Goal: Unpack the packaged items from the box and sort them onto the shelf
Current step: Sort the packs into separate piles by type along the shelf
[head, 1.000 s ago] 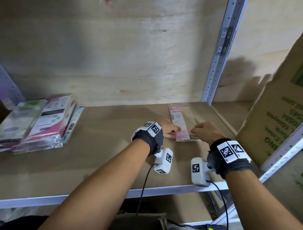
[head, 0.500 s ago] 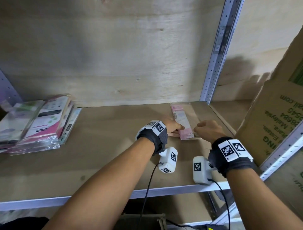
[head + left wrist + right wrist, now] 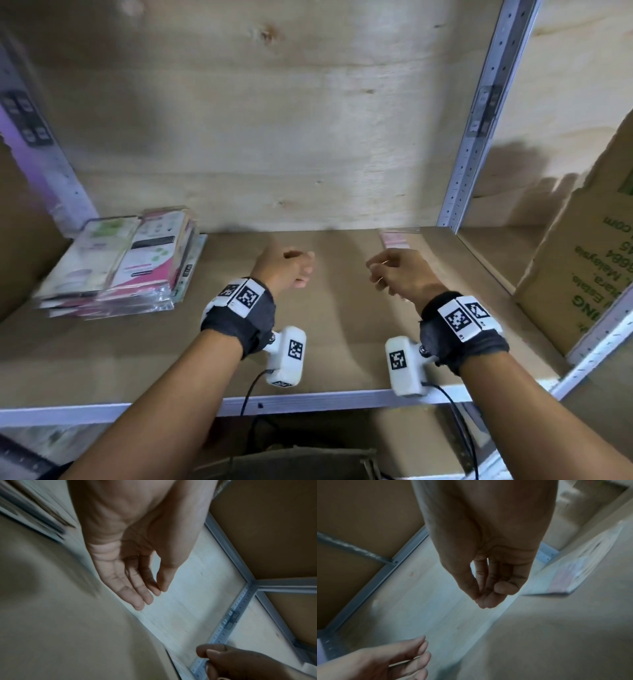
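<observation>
A flat pink-and-clear packet (image 3: 397, 239) lies at the back right of the wooden shelf board (image 3: 342, 308), against the back wall; it also shows in the right wrist view as the packet (image 3: 570, 578). My left hand (image 3: 294, 267) hovers over the shelf's middle, empty, fingers loose (image 3: 142, 596). Just in front of the packet, apart from it, my right hand (image 3: 387, 270) hangs with loosely curled fingers (image 3: 489, 599) holding nothing. A stack of packaged items (image 3: 126, 263) in clear wrap sits at the shelf's left.
A cardboard box (image 3: 582, 274) with green print leans on the neighbouring shelf bay at the right. A grey metal upright (image 3: 479, 116) separates the bays. The shelf's metal front rail (image 3: 308, 401) runs below my wrists. Another box top (image 3: 291, 462) shows under the shelf.
Both hands have let go of the pink packet and pulled back and apart; the left hand moved left. The packet now lies alone at the back right.
</observation>
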